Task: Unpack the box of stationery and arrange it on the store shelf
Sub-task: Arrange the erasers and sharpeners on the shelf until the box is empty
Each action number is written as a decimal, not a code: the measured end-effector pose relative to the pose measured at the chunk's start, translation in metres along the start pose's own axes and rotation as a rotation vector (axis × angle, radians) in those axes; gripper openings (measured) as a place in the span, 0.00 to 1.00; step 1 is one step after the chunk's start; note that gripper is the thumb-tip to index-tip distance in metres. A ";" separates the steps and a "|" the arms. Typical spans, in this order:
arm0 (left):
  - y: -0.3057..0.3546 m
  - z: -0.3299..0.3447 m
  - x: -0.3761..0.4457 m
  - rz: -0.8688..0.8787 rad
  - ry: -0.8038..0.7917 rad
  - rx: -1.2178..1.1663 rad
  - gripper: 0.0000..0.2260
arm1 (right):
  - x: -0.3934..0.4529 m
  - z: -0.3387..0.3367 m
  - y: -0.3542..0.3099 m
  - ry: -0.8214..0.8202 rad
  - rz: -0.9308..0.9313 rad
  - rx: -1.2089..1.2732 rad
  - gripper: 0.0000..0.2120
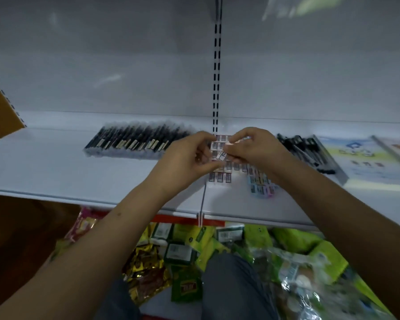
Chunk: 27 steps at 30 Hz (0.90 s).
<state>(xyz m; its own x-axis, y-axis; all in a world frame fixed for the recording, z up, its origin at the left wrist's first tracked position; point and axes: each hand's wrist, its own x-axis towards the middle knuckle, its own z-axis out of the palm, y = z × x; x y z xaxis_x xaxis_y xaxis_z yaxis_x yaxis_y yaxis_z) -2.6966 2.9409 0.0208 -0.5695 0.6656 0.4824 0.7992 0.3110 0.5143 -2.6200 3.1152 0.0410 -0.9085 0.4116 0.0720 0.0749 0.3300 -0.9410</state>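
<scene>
Shelf [56,162]: bare white stretch left of the pens [134,142], up to its front edge.
Eraser [221,155]: above the eraser rows [219,176], mid-shelf.
Left hand [189,160]: pinching eraser.
Right hand [252,146]: pinching it too.

A: Any print legible?

B: None. Erasers [219,155] on the shelf [56,167] carry dark barcode-like blocks on white labels; no digits resolve.

A: The pens?

B: Pens [134,142] at left show pale label strips, blurred. Marks on them too small to tell.

A: Booklet at right?

B: Booklet [365,158] has a blue emblem and a row of blue characters on its cover. Shapes only; unreadable.

A: Lower shelf?

B: Green packets [187,288] bear a yellow-and-red logo patch, lettering smeared. Others show white label panels, text illegible. Gold packets [143,266] have dark print, also unreadable.

A: Price strip?

B: Red strip [178,219] under the shelf edge, no figures visible.
</scene>
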 end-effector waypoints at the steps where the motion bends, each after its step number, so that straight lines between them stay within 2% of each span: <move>1: -0.002 0.005 -0.001 0.017 -0.033 0.051 0.18 | -0.003 -0.010 0.004 0.028 -0.014 -0.122 0.08; 4: -0.009 0.016 -0.006 0.066 -0.135 0.180 0.16 | -0.014 -0.027 0.008 -0.019 -0.081 -0.459 0.05; 7: -0.011 0.024 -0.009 0.067 -0.209 0.231 0.16 | -0.020 -0.019 0.012 -0.050 -0.162 -0.642 0.05; 10: -0.012 0.026 -0.010 0.065 -0.214 0.234 0.13 | -0.020 -0.011 0.020 -0.035 -0.308 -0.819 0.07; 16: -0.015 0.024 -0.008 0.044 -0.248 0.215 0.13 | -0.024 -0.022 0.022 -0.193 -0.396 -1.017 0.15; 23: -0.015 0.025 -0.006 0.074 -0.257 0.220 0.13 | -0.015 -0.013 0.032 -0.093 -0.464 -1.039 0.12; 27: -0.021 0.011 -0.013 0.068 -0.257 0.179 0.15 | -0.011 -0.015 0.037 -0.093 -0.484 -1.134 0.14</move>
<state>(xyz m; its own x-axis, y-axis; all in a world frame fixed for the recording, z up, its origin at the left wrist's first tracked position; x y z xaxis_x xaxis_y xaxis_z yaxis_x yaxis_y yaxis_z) -2.7046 2.9333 -0.0041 -0.4650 0.8312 0.3047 0.8677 0.3598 0.3429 -2.6013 3.1360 0.0106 -0.9642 -0.0048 0.2652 -0.0056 1.0000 -0.0025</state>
